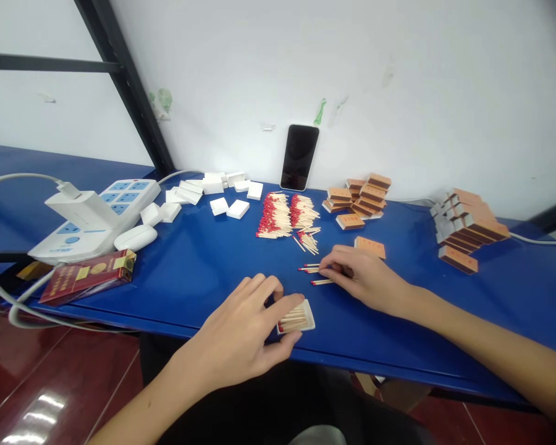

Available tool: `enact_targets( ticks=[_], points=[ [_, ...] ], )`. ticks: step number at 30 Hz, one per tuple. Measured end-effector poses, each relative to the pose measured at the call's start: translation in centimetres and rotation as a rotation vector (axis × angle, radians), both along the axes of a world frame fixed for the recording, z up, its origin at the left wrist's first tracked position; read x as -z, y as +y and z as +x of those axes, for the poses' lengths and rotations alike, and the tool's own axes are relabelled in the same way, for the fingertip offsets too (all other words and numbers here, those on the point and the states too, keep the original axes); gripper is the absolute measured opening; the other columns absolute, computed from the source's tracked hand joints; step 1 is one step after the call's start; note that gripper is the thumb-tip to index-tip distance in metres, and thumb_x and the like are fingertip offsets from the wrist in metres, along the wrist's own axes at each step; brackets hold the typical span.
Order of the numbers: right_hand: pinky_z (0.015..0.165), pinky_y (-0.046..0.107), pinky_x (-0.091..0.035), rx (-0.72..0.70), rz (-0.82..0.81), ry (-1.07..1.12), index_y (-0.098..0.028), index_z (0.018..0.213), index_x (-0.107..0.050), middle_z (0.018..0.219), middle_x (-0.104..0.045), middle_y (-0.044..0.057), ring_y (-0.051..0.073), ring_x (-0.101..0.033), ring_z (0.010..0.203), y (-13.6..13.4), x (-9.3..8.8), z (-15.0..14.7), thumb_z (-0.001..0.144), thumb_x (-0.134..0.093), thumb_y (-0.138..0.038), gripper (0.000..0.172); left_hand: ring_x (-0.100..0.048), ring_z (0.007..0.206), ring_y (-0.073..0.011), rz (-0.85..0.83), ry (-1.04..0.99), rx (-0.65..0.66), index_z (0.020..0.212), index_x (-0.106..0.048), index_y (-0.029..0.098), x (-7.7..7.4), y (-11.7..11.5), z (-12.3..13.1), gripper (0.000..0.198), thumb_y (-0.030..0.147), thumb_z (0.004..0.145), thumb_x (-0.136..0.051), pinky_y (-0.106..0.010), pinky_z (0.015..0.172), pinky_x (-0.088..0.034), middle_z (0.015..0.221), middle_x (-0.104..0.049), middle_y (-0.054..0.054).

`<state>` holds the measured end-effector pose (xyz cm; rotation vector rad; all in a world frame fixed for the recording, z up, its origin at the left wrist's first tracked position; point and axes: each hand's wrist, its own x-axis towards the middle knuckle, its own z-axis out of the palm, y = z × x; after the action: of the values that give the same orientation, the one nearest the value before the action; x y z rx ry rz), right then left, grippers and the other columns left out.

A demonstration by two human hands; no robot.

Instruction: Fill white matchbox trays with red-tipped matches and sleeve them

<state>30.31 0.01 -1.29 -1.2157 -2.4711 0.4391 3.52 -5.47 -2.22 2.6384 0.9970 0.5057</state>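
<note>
Your worktop (189, 266) is a long, glossy blue surface set against a white wall (398, 93) marked with green and pale patches. A black frame (136, 99) rises at the left, and dark red floor tiles (97, 358) show below the front edge. At the left end lie a white power strip (125, 194), a plugged-in charger (86, 213), a white rounded case (136, 237) and a red packet (90, 278). A phone (299, 157) leans upright on the wall. White trays (214, 185) lie scattered left of it; orange boxes (372, 191) are heaped right of it, with a stepped stack (477, 225) farther right.

The match tray (310, 314) rests near the front edge, directly before you, with its open side up. Its long axis runs left to right, the right end angled slightly away from you. The matches inside (294, 319) lie roughly along that axis — red heads left, bare ends right.

Your left hand (248, 324) holds the match tray: its grip spans the tray, index finger at the far side, thumb at the near side. Your right hand (368, 278) is at the bare ends of several loose matches (311, 266), which also point their heads left. Its grip is narrow — whether it pinches a match, you cannot tell. The match piles (278, 216) lie beyond, before the phone.
</note>
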Motion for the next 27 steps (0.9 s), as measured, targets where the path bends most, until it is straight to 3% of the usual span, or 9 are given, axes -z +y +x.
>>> enact_targets(
  ticks=[13,19,23,27],
  points=[
    [0.059,0.026,-0.04,-0.019,-0.081,-0.053,-0.02,0.088,-0.063,0.076,-0.058,0.001,0.013,-0.05,0.062,-0.3,-0.9,-0.1,0.098,-0.051,-0.03,0.018,-0.053,0.098,-0.0241,0.007,-0.009,0.003,0.131,-0.054,0.025,0.2,0.1,0.0,0.035,0.034,0.097,-0.05,-0.048,0.097,-0.043,0.106,-0.053,-0.007],
    [0.061,0.027,-0.04,-0.01,-0.013,-0.07,-0.019,0.093,-0.062,0.074,-0.057,0.001,0.014,-0.052,0.065,1.1,-0.9,-0.8,0.098,-0.052,-0.033,0.018,-0.055,0.096,-0.0236,0.032,-0.011,-0.005,0.129,-0.056,0.023,0.1,0.0,0.0,0.035,0.033,0.096,-0.051,-0.047,0.096,-0.044,0.104,-0.054,-0.007],
    [0.064,0.028,-0.041,-0.034,-0.058,-0.127,-0.019,0.086,-0.061,0.08,-0.06,0.002,0.015,-0.054,0.07,1.4,-1.2,-0.8,0.099,-0.049,-0.032,0.022,-0.055,0.094,-0.0237,0.049,-0.006,-0.011,0.128,-0.057,0.024,0.0,0.0,0.1,0.035,0.033,0.095,-0.052,-0.047,0.094,-0.046,0.103,-0.055,-0.007],
    [0.068,0.031,-0.044,-0.027,-0.168,-0.116,-0.02,0.09,-0.062,0.085,-0.061,0.004,0.017,-0.057,0.076,0.1,-2.3,-0.3,0.101,-0.044,-0.037,0.027,-0.054,0.096,-0.024,0.034,-0.008,-0.007,0.13,-0.056,0.024,0.1,0.0,0.1,0.035,0.033,0.096,-0.051,-0.048,0.097,-0.044,0.105,-0.054,-0.007]
  ],
)
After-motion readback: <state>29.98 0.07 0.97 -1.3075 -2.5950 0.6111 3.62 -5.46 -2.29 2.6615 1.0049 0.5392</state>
